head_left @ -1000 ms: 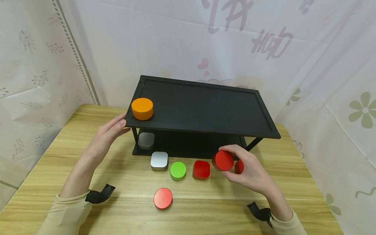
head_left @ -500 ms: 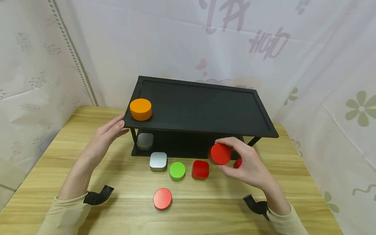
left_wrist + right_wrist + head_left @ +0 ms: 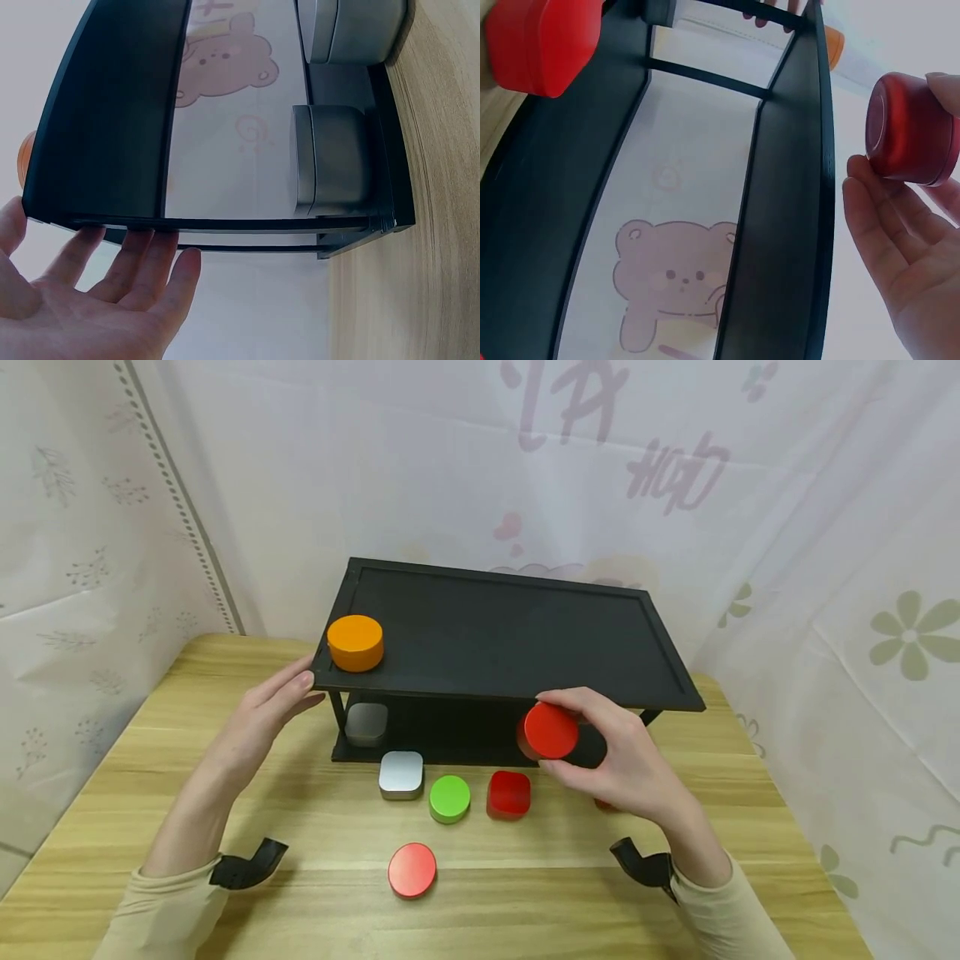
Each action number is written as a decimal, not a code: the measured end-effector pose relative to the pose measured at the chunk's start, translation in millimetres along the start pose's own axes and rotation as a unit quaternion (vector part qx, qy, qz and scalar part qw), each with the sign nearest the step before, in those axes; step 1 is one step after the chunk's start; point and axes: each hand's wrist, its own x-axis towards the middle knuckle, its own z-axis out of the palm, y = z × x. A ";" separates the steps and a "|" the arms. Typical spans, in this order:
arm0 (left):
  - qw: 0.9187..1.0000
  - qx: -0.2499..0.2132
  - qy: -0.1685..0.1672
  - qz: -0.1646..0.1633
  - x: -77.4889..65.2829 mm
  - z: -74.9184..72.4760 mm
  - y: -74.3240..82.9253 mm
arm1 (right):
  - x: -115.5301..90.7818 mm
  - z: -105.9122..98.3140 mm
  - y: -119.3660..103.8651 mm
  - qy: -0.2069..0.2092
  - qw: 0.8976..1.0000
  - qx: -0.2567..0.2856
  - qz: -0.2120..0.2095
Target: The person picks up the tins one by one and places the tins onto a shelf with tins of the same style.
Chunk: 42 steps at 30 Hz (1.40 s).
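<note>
Where the pale printed cloth (image 3: 450,460) hangs: at the far side and to the left and right, round the table.
Table (image 3: 517,902): wood-grained, with the shelf on its far part and small things on the near side.
Shelf (image 3: 498,635): black, two tiers; the upper one carries an orange round tin (image 3: 356,643) at its near left corner, the lower one a grey square tin (image 3: 367,725) at its left end.
Left hand (image 3: 255,722): at the shelf's near left corner, fingers fairly straight and touching the edge.
Right hand (image 3: 626,756): thumb and fingers narrowed on a red round tin (image 3: 551,731).
Held tin: lifted off the table, tilted, before the shelf's right half and apart from it.
Row before the shelf: left to right, a silver square tin (image 3: 401,774), a green round tin (image 3: 449,799) and a red square tin (image 3: 509,795), none touching.
Nearest: a second red round tin (image 3: 412,870).
Tin insides: hidden; seams show on the grey and held ones.
Smallest glimpse: a red piece (image 3: 603,805) beneath the right hand, mostly covered, shape unclear.
</note>
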 end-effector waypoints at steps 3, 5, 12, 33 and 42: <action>1.000 0.001 0.002 0.006 1.2 0.8 -0.5 | 3.0 -0.3 -0.9 0.001 1.000 0.003 0.005; 1.000 -0.003 0.004 0.014 1.6 1.3 -1.0 | 5.3 -0.5 -1.4 0.001 1.000 0.008 0.010; 1.000 0.000 -0.001 0.017 0.9 -1.0 -2.7 | 15.0 -1.0 -4.4 0.007 0.999 0.028 0.020; 1.000 -0.005 -0.006 0.026 -1.1 -2.5 -3.2 | 47.1 13.7 -9.6 0.037 0.997 0.064 0.031; 1.000 0.004 0.003 0.014 -0.4 -2.1 -3.4 | 63.8 21.2 -16.1 0.049 0.996 0.070 0.022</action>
